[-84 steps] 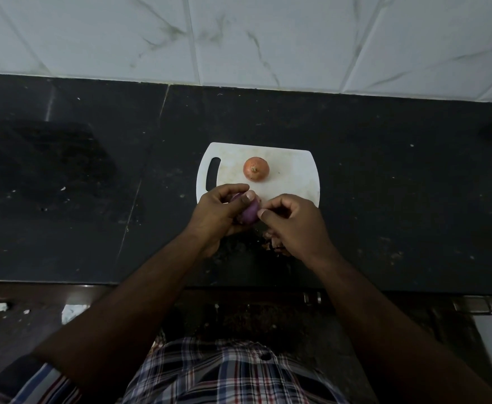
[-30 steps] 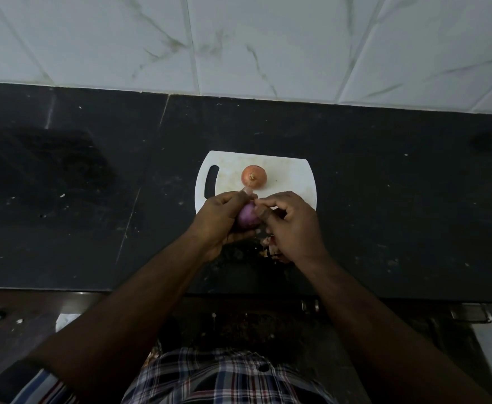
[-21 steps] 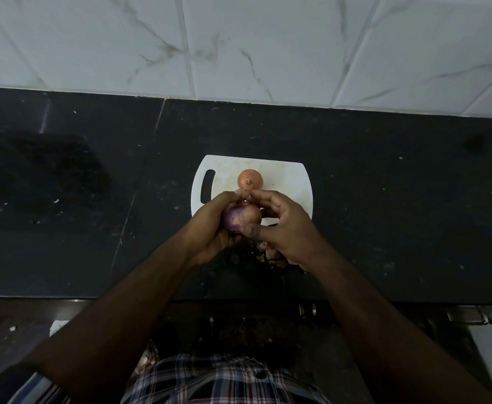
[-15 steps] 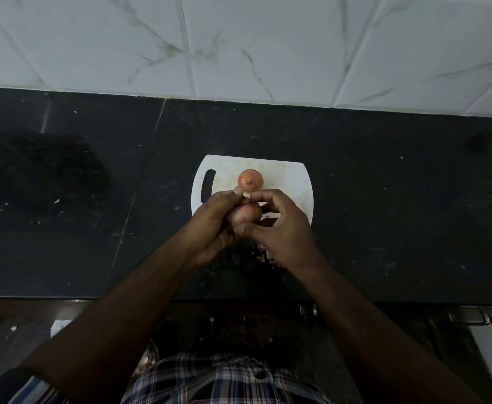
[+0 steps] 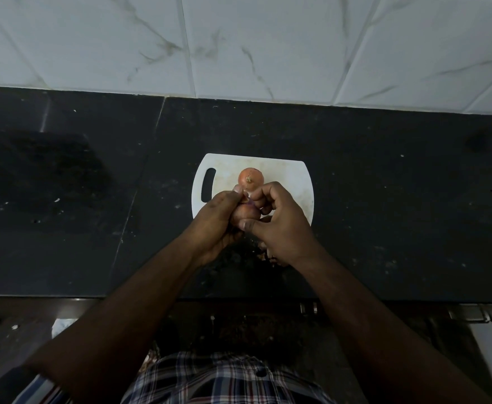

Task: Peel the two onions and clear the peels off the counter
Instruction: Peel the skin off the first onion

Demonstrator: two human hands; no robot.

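Both hands hold one onion [image 5: 246,212] just above the near edge of the white cutting board [image 5: 291,177]. My left hand [image 5: 214,220] grips its left side, thumb and fingertips up at its top. My right hand [image 5: 279,225] curls round its right side, thumb pressed on its front. Only a small purple and brownish patch of this onion shows between the fingers. A second onion [image 5: 250,178], orange-brown with its skin on, sits on the board just beyond the hands. Loose peels [image 5: 263,255] lie on the black counter under my right wrist, mostly hidden.
The black stone counter [image 5: 384,205] runs from a white marble-tiled wall [image 5: 253,45] at the back to its front edge near my body. Small white specks dot the counter. A darker patch lies at the left.
The held onion has been turned between the hands, and my right thumb now presses on its front. Both hands have shifted slightly toward the board. The other onion has not moved.
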